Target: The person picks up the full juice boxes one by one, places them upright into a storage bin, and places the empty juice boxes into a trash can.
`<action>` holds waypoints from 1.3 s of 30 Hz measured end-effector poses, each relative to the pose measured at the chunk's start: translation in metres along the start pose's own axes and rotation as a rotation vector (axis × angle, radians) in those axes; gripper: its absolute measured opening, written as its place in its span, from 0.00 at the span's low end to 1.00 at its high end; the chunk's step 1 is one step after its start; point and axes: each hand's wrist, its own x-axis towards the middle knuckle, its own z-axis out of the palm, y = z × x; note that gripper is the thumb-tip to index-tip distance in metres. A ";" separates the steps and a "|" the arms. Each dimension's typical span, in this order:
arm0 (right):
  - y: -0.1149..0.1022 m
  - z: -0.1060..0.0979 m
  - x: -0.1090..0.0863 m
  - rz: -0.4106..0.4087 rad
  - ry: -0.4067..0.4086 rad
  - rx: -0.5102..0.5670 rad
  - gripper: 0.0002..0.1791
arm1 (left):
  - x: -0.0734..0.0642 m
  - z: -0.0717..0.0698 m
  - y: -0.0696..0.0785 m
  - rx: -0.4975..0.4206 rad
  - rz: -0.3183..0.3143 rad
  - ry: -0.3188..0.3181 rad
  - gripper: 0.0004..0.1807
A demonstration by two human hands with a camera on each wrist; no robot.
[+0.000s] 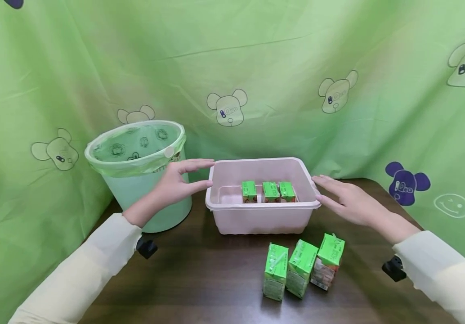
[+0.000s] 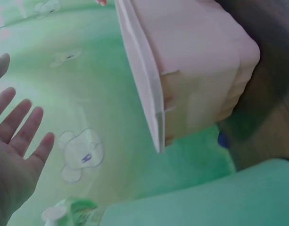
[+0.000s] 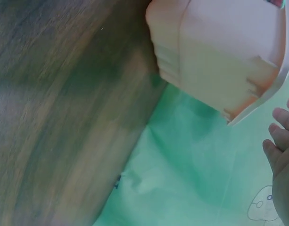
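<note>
A pink plastic bin [image 1: 262, 220] stands on the dark wooden table, with 3 green-topped drink cartons [image 1: 270, 192] inside it. At its left rim is my left hand [image 1: 177, 182], fingers straight and thumb apart; in the left wrist view that hand [image 2: 17, 146] is spread, with a gap to the bin [image 2: 201, 56]. My right hand [image 1: 347, 198] reaches to the right rim with fingers extended. The right wrist view shows this hand [image 3: 283, 150] just apart from the bin [image 3: 219, 52]. Neither hand grips anything.
Three more green drink cartons [image 1: 302, 268] stand on the table [image 1: 200, 279] in front of the bin. A mint-green trash can [image 1: 151, 207] with a liner bag stands at the left. Green printed cloth [image 1: 281, 90] hangs behind and at the sides.
</note>
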 end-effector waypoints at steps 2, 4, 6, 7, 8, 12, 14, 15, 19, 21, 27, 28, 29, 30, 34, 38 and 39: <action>-0.003 -0.002 -0.003 0.004 0.030 0.009 0.29 | -0.004 -0.005 0.002 0.031 0.069 0.062 0.22; -0.006 -0.003 -0.005 0.006 0.066 0.019 0.28 | -0.009 -0.012 0.003 0.070 0.143 0.122 0.22; -0.010 -0.004 -0.007 0.006 0.102 0.024 0.27 | -0.013 -0.018 0.004 0.124 0.210 0.175 0.23; -0.011 -0.005 -0.008 0.006 0.123 0.026 0.27 | -0.015 -0.022 0.004 0.152 0.233 0.200 0.24; -0.013 -0.005 -0.009 0.007 0.145 0.030 0.27 | -0.017 -0.026 0.004 0.181 0.250 0.222 0.24; -0.018 -0.005 -0.014 0.007 0.208 0.021 0.26 | -0.027 -0.042 0.004 0.272 0.242 0.301 0.27; -0.020 -0.006 -0.017 0.009 0.224 0.015 0.26 | -0.033 -0.051 0.002 0.304 0.215 0.339 0.27; -0.022 -0.007 -0.019 0.008 0.230 0.017 0.25 | -0.035 -0.056 0.001 0.321 0.199 0.355 0.27; -0.026 -0.010 -0.026 0.001 0.244 0.029 0.24 | -0.045 -0.073 -0.006 0.412 0.156 0.408 0.28; -0.029 -0.012 -0.030 0.000 0.247 0.043 0.24 | -0.051 -0.082 -0.012 0.473 0.142 0.427 0.29; -0.034 -0.014 -0.041 0.017 0.237 0.083 0.25 | -0.066 -0.103 -0.033 0.616 0.093 0.457 0.31; -0.035 -0.013 -0.043 0.022 0.235 0.091 0.25 | -0.069 -0.106 -0.036 0.629 0.081 0.459 0.31; -0.035 -0.013 -0.045 0.026 0.235 0.099 0.26 | -0.072 -0.109 -0.039 0.643 0.072 0.460 0.31; -0.036 -0.012 -0.047 0.031 0.233 0.112 0.26 | -0.075 -0.111 -0.042 0.655 0.064 0.462 0.31; -0.038 -0.010 -0.055 0.035 0.237 0.178 0.27 | -0.082 -0.118 -0.050 0.690 0.071 0.474 0.33; -0.038 -0.006 -0.062 0.014 0.245 0.240 0.27 | -0.086 -0.123 -0.059 0.697 0.083 0.489 0.37; -0.038 -0.005 -0.064 0.009 0.245 0.251 0.28 | -0.087 -0.125 -0.061 0.700 0.080 0.490 0.38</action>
